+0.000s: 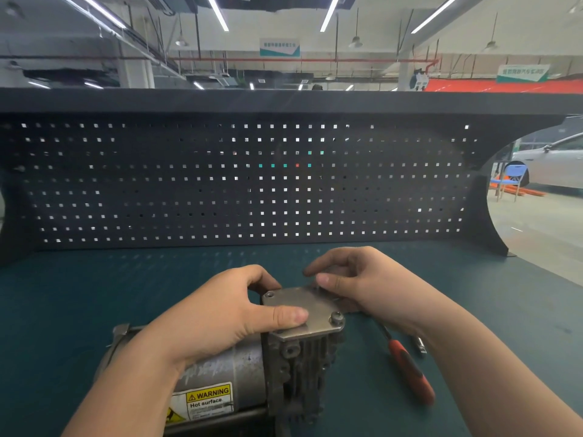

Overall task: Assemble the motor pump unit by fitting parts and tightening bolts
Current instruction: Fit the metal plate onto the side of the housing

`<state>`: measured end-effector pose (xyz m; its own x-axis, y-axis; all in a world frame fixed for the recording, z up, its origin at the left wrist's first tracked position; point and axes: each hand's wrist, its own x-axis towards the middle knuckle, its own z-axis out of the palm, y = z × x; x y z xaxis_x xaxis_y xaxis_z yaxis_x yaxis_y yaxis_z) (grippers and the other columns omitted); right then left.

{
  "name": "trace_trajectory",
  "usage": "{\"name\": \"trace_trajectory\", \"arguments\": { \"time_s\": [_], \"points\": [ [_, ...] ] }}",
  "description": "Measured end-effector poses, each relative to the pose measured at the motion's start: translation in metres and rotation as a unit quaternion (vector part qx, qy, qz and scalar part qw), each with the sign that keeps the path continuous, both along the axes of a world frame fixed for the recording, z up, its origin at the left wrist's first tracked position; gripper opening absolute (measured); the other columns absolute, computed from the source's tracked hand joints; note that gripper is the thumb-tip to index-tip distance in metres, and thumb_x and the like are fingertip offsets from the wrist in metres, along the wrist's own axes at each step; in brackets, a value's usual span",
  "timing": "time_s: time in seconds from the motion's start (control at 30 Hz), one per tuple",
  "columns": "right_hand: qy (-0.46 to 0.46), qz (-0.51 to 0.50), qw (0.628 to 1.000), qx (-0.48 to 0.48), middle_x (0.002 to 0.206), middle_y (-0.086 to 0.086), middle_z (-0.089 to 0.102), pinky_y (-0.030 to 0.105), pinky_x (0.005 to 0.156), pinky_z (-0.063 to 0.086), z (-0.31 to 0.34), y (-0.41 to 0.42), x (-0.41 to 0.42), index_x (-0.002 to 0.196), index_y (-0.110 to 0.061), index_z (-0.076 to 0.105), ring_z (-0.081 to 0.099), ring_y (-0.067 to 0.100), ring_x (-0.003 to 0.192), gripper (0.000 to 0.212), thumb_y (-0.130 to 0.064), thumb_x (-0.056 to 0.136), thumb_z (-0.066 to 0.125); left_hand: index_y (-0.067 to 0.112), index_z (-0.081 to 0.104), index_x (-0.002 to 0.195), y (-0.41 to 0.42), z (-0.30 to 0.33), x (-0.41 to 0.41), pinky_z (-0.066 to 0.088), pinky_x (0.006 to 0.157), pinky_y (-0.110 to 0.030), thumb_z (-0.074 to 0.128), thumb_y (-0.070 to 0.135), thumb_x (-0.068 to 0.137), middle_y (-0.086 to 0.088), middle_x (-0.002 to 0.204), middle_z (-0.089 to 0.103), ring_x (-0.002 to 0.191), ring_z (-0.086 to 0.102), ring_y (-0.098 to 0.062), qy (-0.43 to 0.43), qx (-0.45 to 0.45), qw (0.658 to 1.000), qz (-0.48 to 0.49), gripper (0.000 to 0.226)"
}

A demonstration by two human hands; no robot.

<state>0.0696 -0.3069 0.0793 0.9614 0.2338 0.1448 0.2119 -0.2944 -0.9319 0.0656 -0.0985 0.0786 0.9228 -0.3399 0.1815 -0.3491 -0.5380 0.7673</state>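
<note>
— On the green bench (94, 294), at my near left, what lies there?

— The motor pump unit (252, 370) lies on its side, close to me. Its grey round motor body points left and carries a yellow warning label (206, 400) that reads "Hot surface". The finned cast housing is at its right end.

— And your left hand?

— My left hand (217, 313) rests over the top of the motor where it meets the housing. The fingers curl round the far edge of the flat metal cover plate (303, 307), and my thumb presses flat on the plate's top face. So that hand grips the plate and pins it down on the housing.

— Is anything on the plate?

— One bolt (336, 317) stands in the near right corner, its head raised above the surface. There is a hole or a fastener at the far left corner; I cannot tell which.

— Your right hand?

— My right hand (356, 279) is at the plate's far right corner. The thumb and the bent fingers close together there, as in a pinch. Whether a small part is between them I cannot tell.

— Further right?

— A red-handled tool (410, 370) lies on the bench under my right forearm, beside the housing. Just past it lies a small metal piece (421, 345). Behind everything stands the dark pegboard (246, 184).
</note>
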Motion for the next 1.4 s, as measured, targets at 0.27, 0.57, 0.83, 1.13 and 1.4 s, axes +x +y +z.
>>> {"name": "trace_trajectory", "arguments": {
  "time_s": [0.27,0.57,0.83,1.13,1.4],
  "points": [
    [-0.089,-0.077,0.987,-0.107,0.054,-0.008,0.064,0.011,0.046,0.039,-0.001,0.005,0.001,0.074,-0.012,0.061,0.053,0.0,0.046,0.025,-0.03,0.079,0.079,0.028,0.064,0.092,0.0,0.0,0.0,0.033,0.044,-0.005,0.074,0.066,0.052,0.031,0.059,0.059,0.049,0.051,0.012,0.002,0.001,1.0,-0.001,0.056],
    [-0.004,0.012,1.0,-0.007,0.083,0.003,0.075,0.019,0.06,0.05,-0.001,-0.003,0.002,0.094,-0.02,0.072,0.068,0.009,0.071,0.007,-0.022,0.087,0.07,0.027,0.064,0.093,0.001,0.0,0.0,0.034,0.046,-0.005,0.074,0.068,0.05,0.029,0.071,0.063,0.051,0.052,0.011,0.005,-0.005,1.0,-0.009,0.06],
    [-0.013,-0.011,1.0,0.008,0.057,-0.005,0.066,0.012,0.044,0.041,-0.001,0.001,0.001,0.085,-0.008,0.064,0.057,0.002,0.046,0.034,-0.035,0.071,0.078,0.029,0.064,0.092,0.001,0.0,0.0,0.033,0.045,-0.006,0.072,0.069,0.049,0.031,0.067,0.061,0.051,0.052,0.012,0.005,-0.001,1.0,-0.006,0.06],
    [-0.021,-0.025,0.999,0.015,0.058,-0.002,0.068,0.012,0.044,0.042,-0.003,0.003,0.003,0.08,-0.005,0.06,0.059,0.002,0.047,0.023,-0.018,0.078,0.079,0.029,0.063,0.092,0.0,0.001,-0.001,0.032,0.043,-0.006,0.074,0.066,0.052,0.031,0.056,0.057,0.048,0.05,0.011,0.01,0.0,1.0,-0.004,0.056],
    [-0.005,0.019,1.0,0.019,0.074,0.003,0.074,0.02,0.057,0.052,-0.001,-0.003,0.003,0.081,-0.013,0.07,0.067,0.009,0.064,0.005,-0.013,0.082,0.075,0.028,0.063,0.092,0.0,0.001,-0.002,0.032,0.043,-0.006,0.073,0.066,0.051,0.03,0.058,0.059,0.049,0.051,0.011,0.014,-0.002,1.0,-0.005,0.057]
  ]
}}
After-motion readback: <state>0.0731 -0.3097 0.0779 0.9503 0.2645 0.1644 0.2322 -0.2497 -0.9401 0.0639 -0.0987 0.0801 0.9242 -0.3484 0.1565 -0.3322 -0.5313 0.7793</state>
